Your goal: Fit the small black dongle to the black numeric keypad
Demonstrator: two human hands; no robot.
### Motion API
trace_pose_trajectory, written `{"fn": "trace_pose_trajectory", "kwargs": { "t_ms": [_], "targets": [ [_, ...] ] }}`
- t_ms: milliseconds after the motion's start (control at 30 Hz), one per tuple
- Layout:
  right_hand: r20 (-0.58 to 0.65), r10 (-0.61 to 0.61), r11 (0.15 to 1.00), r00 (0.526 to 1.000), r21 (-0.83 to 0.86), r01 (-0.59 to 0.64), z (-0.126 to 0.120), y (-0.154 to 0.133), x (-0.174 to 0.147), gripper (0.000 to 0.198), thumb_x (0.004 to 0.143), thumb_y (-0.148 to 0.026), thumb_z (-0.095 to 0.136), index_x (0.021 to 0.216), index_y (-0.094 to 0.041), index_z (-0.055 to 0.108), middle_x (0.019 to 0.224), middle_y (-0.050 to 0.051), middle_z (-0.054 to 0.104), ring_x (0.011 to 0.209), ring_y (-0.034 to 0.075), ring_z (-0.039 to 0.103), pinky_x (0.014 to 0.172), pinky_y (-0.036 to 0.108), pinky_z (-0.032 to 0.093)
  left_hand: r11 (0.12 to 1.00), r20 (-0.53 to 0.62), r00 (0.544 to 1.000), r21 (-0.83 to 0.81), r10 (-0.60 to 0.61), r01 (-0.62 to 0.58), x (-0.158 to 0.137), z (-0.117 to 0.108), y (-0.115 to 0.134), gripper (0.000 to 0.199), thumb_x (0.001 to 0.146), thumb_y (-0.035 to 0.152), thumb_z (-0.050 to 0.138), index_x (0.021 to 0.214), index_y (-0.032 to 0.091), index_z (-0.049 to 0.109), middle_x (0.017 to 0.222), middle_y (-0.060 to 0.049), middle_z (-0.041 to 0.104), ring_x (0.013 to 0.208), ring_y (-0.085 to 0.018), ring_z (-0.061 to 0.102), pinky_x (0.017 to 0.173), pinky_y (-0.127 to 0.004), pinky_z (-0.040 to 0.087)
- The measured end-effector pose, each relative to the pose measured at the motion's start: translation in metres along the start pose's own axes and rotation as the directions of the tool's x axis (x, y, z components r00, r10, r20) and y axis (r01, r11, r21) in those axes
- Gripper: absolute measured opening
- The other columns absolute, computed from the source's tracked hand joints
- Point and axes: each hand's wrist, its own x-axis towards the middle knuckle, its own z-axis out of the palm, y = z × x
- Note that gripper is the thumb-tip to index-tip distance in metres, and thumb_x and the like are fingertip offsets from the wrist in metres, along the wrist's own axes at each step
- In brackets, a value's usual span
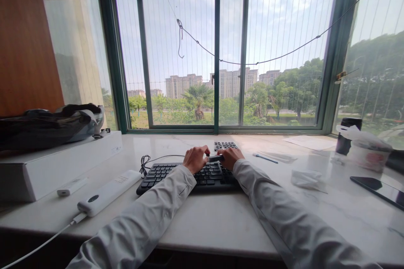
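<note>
Keyboard (210, 175) lies partly hidden by the right hand (231, 156)

We see a black rectangular plastic keyboard (211, 176), left of it a white oblong power bank (110, 191), beneath it a grey-veined white countertop (208, 222).

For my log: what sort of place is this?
Looks like an indoor desk space, perhaps in a home or dormitory: a computer keyboard on a marble-patterned counter, before green-framed sliding windows.
</note>
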Motion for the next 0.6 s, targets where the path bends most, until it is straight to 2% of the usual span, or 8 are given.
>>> {"fn": "trace_pose_trajectory", "kwargs": {
  "t_ms": [300, 600],
  "targets": [
    [0.003, -0.004, 1.0, 1.0, 0.002, 0.004, -0.0018, 0.0001, -0.0003, 0.031, 0.085, -0.031, 0.046, 0.106, -0.029, 0.068, 0.095, 0.01, 0.07, 0.09, 0.027, 0.065, 0.077, 0.038, 0.043, 1.0, -0.002, 1.0, -0.005, 0.025, -0.025, -0.0005, -0.0007, -0.0013, 0.019, 0.081, 0.024, 0.059, 0.099, 0.03, 0.064, 0.102, 0.002, 0.071, 0.095, -0.021, 0.065, 0.08, -0.03, 0.046],
    [0.014, -0.04, 0.999, 0.999, -0.009, 0.04, -0.0065, -0.0042, -0.0012, 0.03, 0.083, -0.03, 0.048, 0.103, -0.026, 0.07, 0.098, 0.01, 0.07, 0.093, 0.027, 0.065, 0.08, 0.039, 0.044, 0.999, 0.018, 0.999, 0.02, -0.029, 0.029, -0.0009, -0.0031, 0.001, 0.019, 0.083, 0.028, 0.058, 0.101, 0.029, 0.064, 0.102, 0.001, 0.072, 0.095, -0.022, 0.066, 0.081, -0.029, 0.046]
  ]
}}
